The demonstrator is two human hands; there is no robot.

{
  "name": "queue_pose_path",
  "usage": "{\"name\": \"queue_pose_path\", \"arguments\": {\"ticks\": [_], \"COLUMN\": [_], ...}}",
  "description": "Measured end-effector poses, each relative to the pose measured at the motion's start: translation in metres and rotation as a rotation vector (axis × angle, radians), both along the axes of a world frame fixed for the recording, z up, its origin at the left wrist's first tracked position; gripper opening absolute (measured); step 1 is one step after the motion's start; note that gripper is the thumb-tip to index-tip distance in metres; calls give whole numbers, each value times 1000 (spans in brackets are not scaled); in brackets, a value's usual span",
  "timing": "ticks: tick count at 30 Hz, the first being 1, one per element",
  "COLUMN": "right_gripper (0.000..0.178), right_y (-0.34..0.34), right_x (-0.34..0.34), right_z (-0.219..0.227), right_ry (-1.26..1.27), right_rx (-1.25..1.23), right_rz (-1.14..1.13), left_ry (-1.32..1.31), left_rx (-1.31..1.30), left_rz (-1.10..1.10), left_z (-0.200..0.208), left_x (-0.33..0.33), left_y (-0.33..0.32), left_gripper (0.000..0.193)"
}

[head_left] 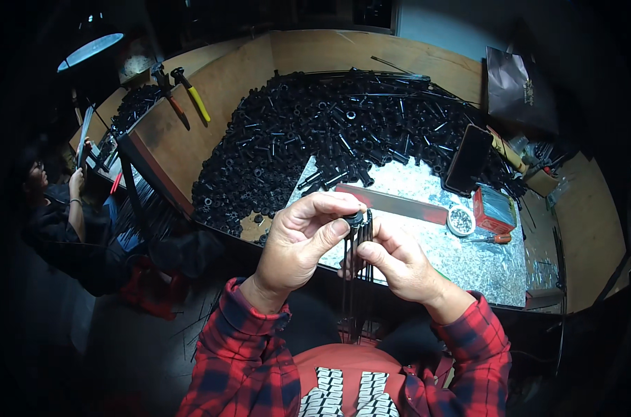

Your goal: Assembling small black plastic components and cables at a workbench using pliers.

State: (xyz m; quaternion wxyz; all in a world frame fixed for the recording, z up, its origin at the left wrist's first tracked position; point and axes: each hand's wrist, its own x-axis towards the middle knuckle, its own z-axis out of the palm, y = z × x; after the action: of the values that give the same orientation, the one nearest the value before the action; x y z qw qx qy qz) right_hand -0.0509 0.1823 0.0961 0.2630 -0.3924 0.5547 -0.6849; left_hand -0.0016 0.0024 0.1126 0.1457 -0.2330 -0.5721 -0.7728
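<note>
While left hand (298, 243) and right hand (399, 267) clamp black rod bundle (356, 278), white tub (461, 233) holding silvery parts (460, 220)

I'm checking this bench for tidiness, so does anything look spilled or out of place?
Two things. Black tubular parts from the big pile lie over the far side of the pale board, as if spilled. A dark phone-like slab sits tilted by the pile's right edge, odd among loose parts. No clear damage shows.
</note>
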Motion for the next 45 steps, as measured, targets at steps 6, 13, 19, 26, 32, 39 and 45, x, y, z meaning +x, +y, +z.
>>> {"name": "queue_pose_path", "arguments": {"ticks": [6,13,19,26,32,39,45], "right_gripper": [16,18,18,17,16,16,43], "right_y": [-3,1,3,5,2,-1,-1], "right_x": [1,-6,-6,-5,-6,-9,-18], "right_z": [2,3,4,0,1,-4,-12], "right_ry": [-48,-168,-136,-214,-287,-333,-339], "right_rx": [-25,-68,-74,-96,-47,-80,-58], "right_rz": [2,145,191,193,134,169,369], "left_ry": [54,57,67,87,-6,-31,19], "left_rx": [-13,30,-12,-128,37,46,-21], "left_rz": [19,-46,-16,-41,-39,-228,-279], "left_z": [-1,-4,-2,4,-2,-5,-4], "left_x": [-1,1,2,3,-4,-9,-13], "left_y": [0,1,1,-2,3,-6,-11], "left_gripper": [16,17,19,22,31,26,25]}}
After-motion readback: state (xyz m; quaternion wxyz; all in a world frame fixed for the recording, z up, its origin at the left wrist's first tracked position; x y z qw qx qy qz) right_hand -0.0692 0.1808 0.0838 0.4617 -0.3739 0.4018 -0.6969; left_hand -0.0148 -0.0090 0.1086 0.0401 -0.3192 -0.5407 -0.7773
